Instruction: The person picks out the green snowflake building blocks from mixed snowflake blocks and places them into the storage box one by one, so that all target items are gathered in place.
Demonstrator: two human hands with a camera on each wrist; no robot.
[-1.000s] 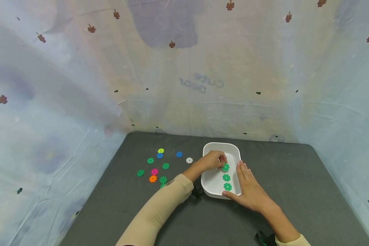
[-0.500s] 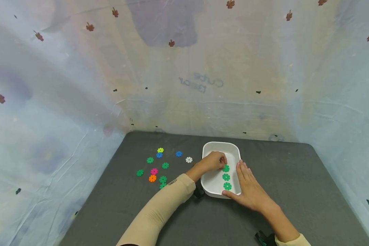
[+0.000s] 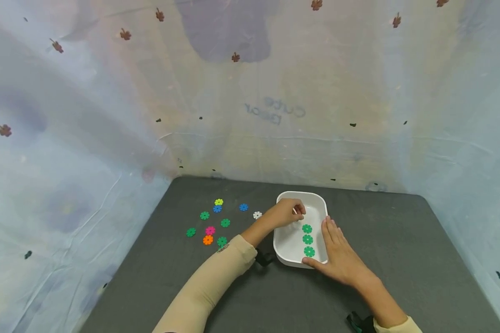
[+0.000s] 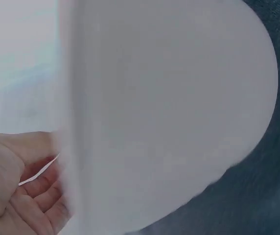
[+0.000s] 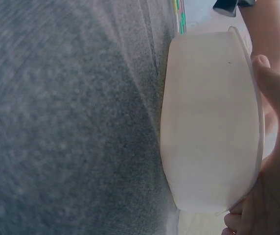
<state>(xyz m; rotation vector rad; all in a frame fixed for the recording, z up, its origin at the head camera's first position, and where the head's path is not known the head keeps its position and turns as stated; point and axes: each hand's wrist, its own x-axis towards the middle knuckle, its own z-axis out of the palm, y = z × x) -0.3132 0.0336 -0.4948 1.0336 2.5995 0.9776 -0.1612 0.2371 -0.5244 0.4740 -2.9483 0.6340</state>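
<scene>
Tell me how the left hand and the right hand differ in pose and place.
The left hand is over the inside of the white tray, near the green pieces; the right hand is at the tray's right side and near corner. The left hand's fingers are loosely curled, with no piece visible in them; the right hand's fingers are straight, its thumb spread apart. Both hands are bare.

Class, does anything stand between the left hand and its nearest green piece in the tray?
Nothing visible: in the head view, only bare floor of the white tray shows between the left hand and that green piece.
</scene>
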